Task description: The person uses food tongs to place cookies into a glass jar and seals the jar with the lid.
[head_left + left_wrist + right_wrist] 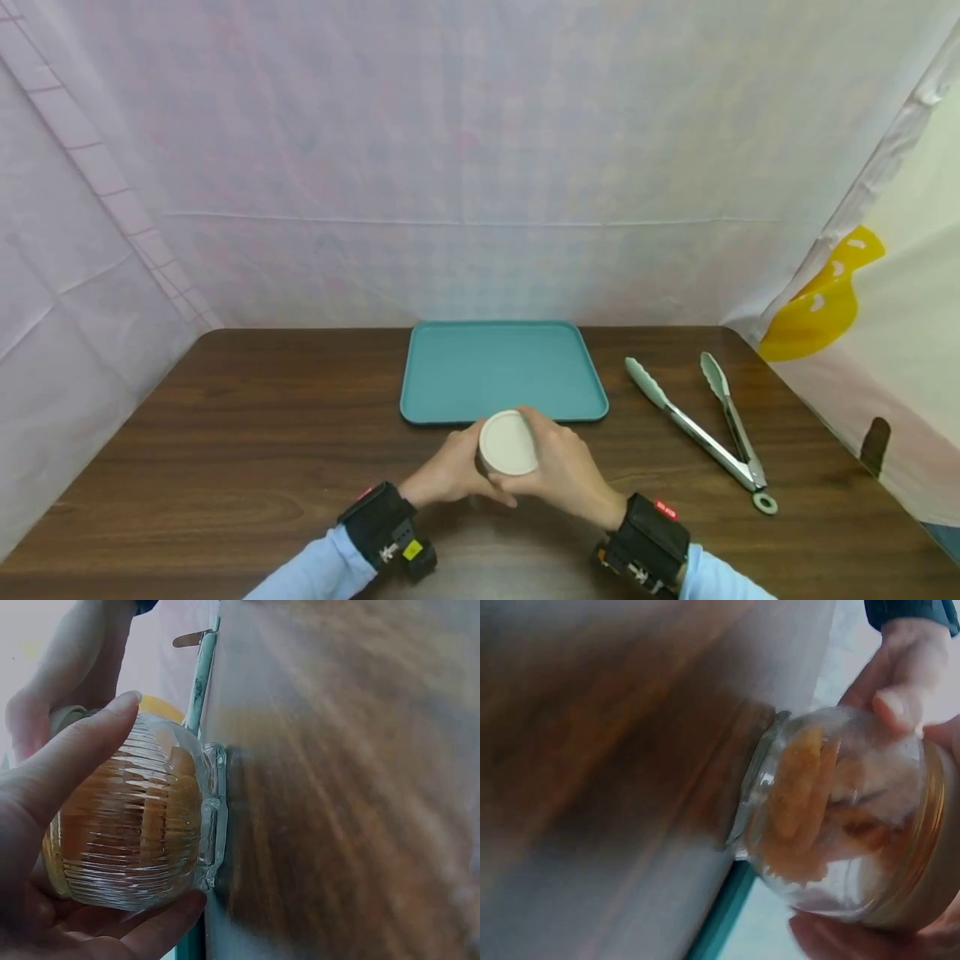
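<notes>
A clear glass jar (pixel 142 817) with ribbed sides and a cream lid (pixel 508 443) is held between both hands near the middle of the table. Orange-brown pieces (pixel 799 799) show inside through the glass. The left hand (pixel 453 467) grips the jar from the left, its thumb along the ribbed side and its fingers curled under in the left wrist view. From the right, the right hand (pixel 566 471) curls round the jar at the lid end. The jar's base is close to the tabletop; whether it touches I cannot tell.
Just beyond the hands lies a teal tray (pixel 495 371). To the right, metal tongs (pixel 701 435) with pale tips lie spread on the dark wooden table (pixel 262 433). A pale patterned cloth (pixel 465 167) hangs behind the table's far edge.
</notes>
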`<state>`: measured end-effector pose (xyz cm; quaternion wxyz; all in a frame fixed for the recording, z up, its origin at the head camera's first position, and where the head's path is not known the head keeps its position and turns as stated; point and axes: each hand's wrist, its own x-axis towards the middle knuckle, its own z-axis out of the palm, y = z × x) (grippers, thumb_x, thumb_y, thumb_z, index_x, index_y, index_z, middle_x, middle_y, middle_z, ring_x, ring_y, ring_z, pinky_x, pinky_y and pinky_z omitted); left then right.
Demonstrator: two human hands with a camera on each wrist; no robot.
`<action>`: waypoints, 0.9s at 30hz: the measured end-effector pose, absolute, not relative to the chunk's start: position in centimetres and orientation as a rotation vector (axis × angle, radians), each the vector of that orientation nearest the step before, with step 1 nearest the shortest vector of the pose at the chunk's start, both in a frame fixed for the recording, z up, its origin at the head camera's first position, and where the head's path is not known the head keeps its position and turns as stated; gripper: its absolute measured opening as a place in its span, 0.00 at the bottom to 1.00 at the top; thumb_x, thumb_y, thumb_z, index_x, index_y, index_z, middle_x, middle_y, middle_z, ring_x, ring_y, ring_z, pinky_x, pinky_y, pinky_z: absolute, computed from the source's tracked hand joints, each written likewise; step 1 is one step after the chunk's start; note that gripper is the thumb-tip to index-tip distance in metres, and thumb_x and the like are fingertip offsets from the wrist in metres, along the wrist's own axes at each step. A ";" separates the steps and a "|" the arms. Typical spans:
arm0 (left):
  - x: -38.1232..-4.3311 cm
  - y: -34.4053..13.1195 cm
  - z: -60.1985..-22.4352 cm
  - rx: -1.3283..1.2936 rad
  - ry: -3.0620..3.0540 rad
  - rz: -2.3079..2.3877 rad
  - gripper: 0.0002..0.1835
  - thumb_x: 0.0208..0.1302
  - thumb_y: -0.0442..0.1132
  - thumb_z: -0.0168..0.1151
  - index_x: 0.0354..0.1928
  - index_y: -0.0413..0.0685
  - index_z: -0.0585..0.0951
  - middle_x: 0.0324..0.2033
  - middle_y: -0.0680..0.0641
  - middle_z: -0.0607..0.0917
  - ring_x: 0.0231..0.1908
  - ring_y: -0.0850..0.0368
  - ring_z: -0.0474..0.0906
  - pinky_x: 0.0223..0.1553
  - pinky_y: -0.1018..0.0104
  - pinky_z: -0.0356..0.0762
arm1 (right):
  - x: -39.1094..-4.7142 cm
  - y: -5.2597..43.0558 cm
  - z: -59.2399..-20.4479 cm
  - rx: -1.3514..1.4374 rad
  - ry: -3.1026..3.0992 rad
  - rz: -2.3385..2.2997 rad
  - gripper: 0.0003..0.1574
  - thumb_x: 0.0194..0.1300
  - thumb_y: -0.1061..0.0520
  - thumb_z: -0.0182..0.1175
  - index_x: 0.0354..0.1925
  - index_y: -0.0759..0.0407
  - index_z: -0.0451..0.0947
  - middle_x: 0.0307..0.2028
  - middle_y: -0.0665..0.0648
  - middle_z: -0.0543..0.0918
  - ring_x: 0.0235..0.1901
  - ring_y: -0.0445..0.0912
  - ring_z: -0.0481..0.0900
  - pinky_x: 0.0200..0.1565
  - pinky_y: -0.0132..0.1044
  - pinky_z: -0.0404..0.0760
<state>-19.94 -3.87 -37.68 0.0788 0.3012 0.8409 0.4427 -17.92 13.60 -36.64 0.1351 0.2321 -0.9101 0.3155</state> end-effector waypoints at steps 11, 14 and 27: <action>-20.0 -4.0 -37.8 0.891 2.505 1.326 0.50 0.34 0.46 0.76 0.61 0.42 0.60 0.53 0.43 0.73 0.52 0.49 0.70 0.53 0.56 0.71 | -18.8 14.8 -35.9 0.923 -2.753 1.041 0.55 0.45 0.39 0.67 0.61 0.66 0.56 0.51 0.61 0.72 0.45 0.50 0.74 0.39 0.38 0.80; -20.0 -4.0 -37.8 0.894 2.511 1.311 0.51 0.33 0.46 0.76 0.61 0.41 0.60 0.54 0.43 0.72 0.52 0.49 0.70 0.53 0.56 0.71 | -19.6 15.7 -35.8 1.076 -2.771 1.135 0.58 0.45 0.41 0.68 0.66 0.60 0.50 0.58 0.61 0.65 0.53 0.52 0.69 0.45 0.42 0.78; -19.9 -4.0 -37.5 0.917 2.530 1.299 0.51 0.31 0.46 0.77 0.61 0.41 0.61 0.53 0.43 0.73 0.51 0.49 0.70 0.52 0.55 0.71 | -20.6 15.6 -36.5 1.240 -2.624 1.117 0.50 0.43 0.44 0.69 0.61 0.58 0.60 0.51 0.53 0.72 0.47 0.46 0.73 0.43 0.36 0.78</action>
